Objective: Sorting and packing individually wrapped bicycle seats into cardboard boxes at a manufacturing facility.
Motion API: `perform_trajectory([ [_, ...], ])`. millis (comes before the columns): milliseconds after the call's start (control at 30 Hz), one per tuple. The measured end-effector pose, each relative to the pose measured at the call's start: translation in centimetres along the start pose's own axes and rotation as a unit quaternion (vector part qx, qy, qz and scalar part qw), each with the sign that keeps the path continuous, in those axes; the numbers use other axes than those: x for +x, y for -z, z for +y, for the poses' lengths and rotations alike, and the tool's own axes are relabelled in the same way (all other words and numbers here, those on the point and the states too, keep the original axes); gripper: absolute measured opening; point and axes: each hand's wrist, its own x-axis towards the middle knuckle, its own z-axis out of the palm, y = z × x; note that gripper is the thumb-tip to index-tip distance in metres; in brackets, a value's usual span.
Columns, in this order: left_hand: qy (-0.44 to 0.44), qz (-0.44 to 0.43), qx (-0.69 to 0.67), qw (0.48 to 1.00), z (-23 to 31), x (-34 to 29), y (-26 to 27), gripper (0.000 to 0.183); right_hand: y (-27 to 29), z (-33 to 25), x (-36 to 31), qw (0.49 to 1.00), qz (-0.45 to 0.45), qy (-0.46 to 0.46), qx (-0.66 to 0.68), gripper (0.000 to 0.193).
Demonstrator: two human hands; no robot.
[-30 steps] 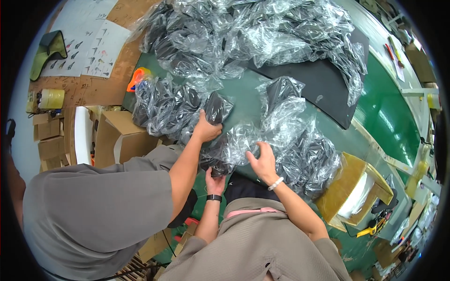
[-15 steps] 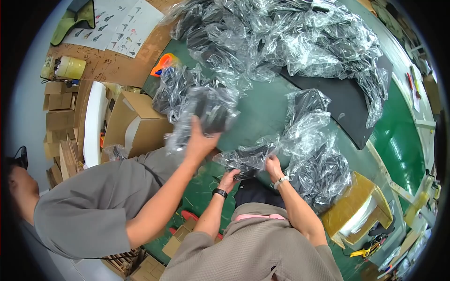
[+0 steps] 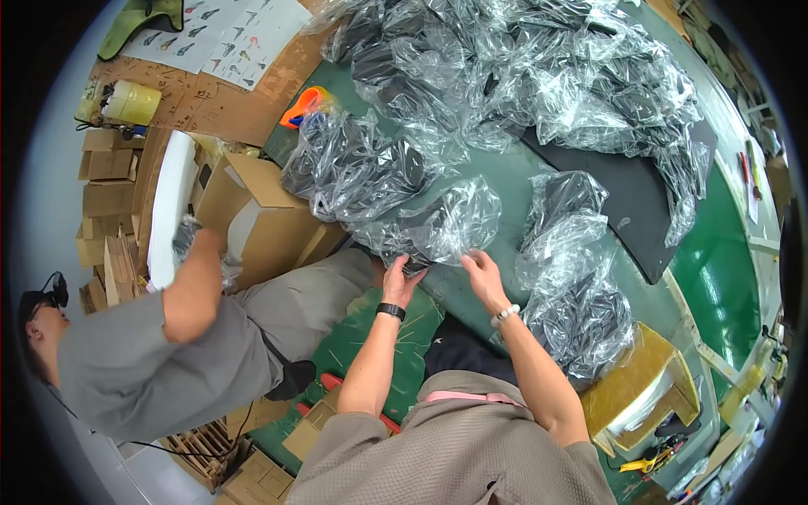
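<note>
A dark object in a clear plastic bag (image 3: 450, 223) lies at the near edge of the green table. My left hand (image 3: 399, 283) is closed on the bag's near side, its fingers partly under the plastic. At the bag's right side my right hand (image 3: 486, 282) has thumb and fingers at the film, seemingly pinching it; the fingertips show only in part. Beyond my left hand lies a heap of similar bagged dark pieces (image 3: 349, 164). To the right of my right hand is another pile of bagged pieces (image 3: 581, 311).
A large heap of bagged pieces (image 3: 505, 76) covers the table's far side, partly on a black board (image 3: 635, 202). At left, a co-worker's arm (image 3: 192, 286) reaches beside an open cardboard box (image 3: 261, 181). An orange tape dispenser (image 3: 305, 105) and a yellow box (image 3: 644, 370) stand nearby.
My hands have moved forward with the bagged piece, which now rests on the table edge, its plastic puffed out. The co-worker's hand has left the left heap and swung left to the box.
</note>
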Motion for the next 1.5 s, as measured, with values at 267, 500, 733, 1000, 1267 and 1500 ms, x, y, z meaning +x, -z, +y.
perform_trajectory([
  [267, -0.074, 0.031, -0.075, 0.994, 1.3, 1.8, -1.1, 0.022, 10.5, -5.0, -3.2, 0.903, 0.285, 0.272, -0.170, 0.017],
  [500, -0.089, 0.110, 0.037, 0.989, 2.5, 2.4, -3.9, 0.035, 20.6, -4.3, 4.1, 0.780, 0.515, 0.193, -0.298, 0.060],
  [733, -0.203, 0.165, 0.206, 0.943, 3.3, -0.7, -1.6, 0.030, 18.9, -2.1, 6.4, 0.951, 0.307, 0.012, 0.040, 0.077],
  [1000, -0.442, -0.140, 0.556, 0.690, -1.6, -9.2, -14.3, 0.038, 21.1, -1.5, 9.7, 0.918, 0.384, 0.089, 0.040, 0.095],
  [1267, -0.237, -0.179, 0.492, 0.819, -9.2, 1.2, -23.3, 0.077, 19.7, -2.6, 9.6, 0.969, 0.215, -0.001, 0.122, 0.052],
  [1500, -0.260, -0.160, 0.567, 0.765, -7.6, 1.4, -15.9, 0.071, 10.2, -1.3, 4.7, 0.964, 0.235, -0.034, 0.121, 0.061],
])
